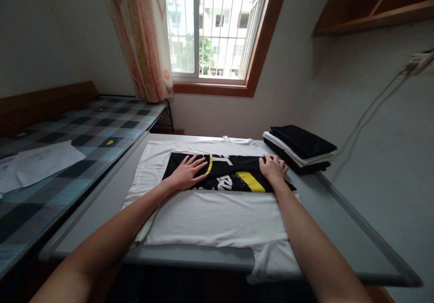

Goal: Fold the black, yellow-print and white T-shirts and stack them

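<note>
A black T-shirt with white lettering and yellow marks is folded into a long strip. It lies across a white T-shirt spread out on the table. My left hand rests flat on the left part of the black T-shirt, its fingers spread. At the strip's right end, my right hand has its fingers bent and closed on the black fabric. One white sleeve hangs over the table's near edge below my right forearm.
A stack of folded black and white clothes sits at the table's back right, by the wall. To the left stands a bed with a checked cover and papers. The grey table has a raised rim. A cable runs down the wall.
</note>
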Demonstrator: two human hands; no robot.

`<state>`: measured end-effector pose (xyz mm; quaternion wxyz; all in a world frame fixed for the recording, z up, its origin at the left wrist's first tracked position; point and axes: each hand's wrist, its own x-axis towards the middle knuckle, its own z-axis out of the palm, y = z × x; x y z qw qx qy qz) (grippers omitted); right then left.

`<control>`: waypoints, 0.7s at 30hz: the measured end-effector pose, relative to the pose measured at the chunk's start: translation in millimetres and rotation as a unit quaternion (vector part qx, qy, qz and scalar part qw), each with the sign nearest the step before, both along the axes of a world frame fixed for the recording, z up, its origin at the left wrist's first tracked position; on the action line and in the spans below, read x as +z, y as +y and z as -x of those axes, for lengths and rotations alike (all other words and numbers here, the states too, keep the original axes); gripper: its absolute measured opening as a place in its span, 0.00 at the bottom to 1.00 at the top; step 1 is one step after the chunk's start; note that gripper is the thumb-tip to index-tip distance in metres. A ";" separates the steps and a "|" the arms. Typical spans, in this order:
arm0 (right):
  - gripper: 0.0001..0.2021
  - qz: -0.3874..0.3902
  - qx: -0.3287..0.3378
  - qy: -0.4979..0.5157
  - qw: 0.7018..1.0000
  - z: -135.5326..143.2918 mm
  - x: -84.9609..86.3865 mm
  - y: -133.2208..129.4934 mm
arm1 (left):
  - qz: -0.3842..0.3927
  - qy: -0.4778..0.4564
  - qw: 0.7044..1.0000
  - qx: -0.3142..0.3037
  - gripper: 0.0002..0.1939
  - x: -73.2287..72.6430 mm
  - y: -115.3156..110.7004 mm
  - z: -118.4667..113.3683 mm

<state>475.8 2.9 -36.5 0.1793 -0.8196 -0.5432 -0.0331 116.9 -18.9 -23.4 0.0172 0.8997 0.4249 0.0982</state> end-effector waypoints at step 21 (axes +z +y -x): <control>0.17 0.014 0.094 0.233 0.968 -48.3 44.8 14.1 | 0.004 -0.019 1.000 0.003 0.30 -0.5 0.5 -0.1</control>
